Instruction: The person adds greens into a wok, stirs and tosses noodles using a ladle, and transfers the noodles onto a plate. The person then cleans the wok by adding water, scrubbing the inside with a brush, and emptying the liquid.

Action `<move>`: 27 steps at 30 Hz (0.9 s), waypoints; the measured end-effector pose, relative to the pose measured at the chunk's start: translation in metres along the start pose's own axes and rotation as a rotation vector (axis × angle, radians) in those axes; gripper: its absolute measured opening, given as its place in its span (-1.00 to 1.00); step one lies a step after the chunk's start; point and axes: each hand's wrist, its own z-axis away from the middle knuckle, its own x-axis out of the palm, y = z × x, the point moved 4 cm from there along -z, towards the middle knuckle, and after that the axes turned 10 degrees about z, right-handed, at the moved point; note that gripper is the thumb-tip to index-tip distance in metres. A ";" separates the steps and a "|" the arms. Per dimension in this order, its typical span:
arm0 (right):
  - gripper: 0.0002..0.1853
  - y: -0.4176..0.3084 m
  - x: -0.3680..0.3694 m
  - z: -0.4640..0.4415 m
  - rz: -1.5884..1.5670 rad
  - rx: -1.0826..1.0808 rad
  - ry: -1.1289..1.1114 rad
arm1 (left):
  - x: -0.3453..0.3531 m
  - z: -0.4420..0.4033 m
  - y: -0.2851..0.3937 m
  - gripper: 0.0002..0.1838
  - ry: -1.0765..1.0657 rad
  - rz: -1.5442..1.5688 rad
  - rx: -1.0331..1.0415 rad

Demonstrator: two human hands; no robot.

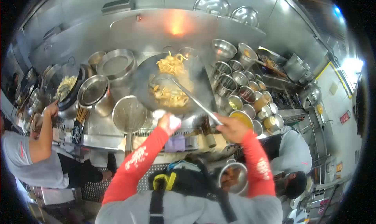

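Head camera has the big dark wok (143, 81) pretty much front and center on the range, steam drifting off it. Next biggest is the long metal ladle (196, 100), running slantwise over the near rim with its bowl end in among the food. Round wire strainer (129, 112) sits just left of the wok. Food's in two clumps of pale strips (170, 95), one toward the back, one nearer; can't tell if the back one is airborne. Right hand (234, 128) has its fingers wrapped snugly around the ladle's handle end. Left hand (166, 123) is curled on a white cloth (175, 122) by the near rim, though I can't tell if it's gripping the wok through it. Looks like mid stir-fry to me; I'd say the next move calls for a steady wok and a ladle kept low under the strips.
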 end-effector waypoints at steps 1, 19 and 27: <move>-0.43 -0.016 -0.024 0.018 -0.001 0.113 -0.138 | 0.023 0.018 0.013 -0.77 0.057 0.006 0.016; -0.51 0.012 -0.012 0.025 -0.014 0.166 -0.082 | 0.013 0.007 0.000 -0.79 0.002 0.079 0.115; -0.49 0.032 -0.044 0.015 0.154 0.142 -0.232 | 0.062 0.024 0.025 -0.73 -0.020 0.036 -0.022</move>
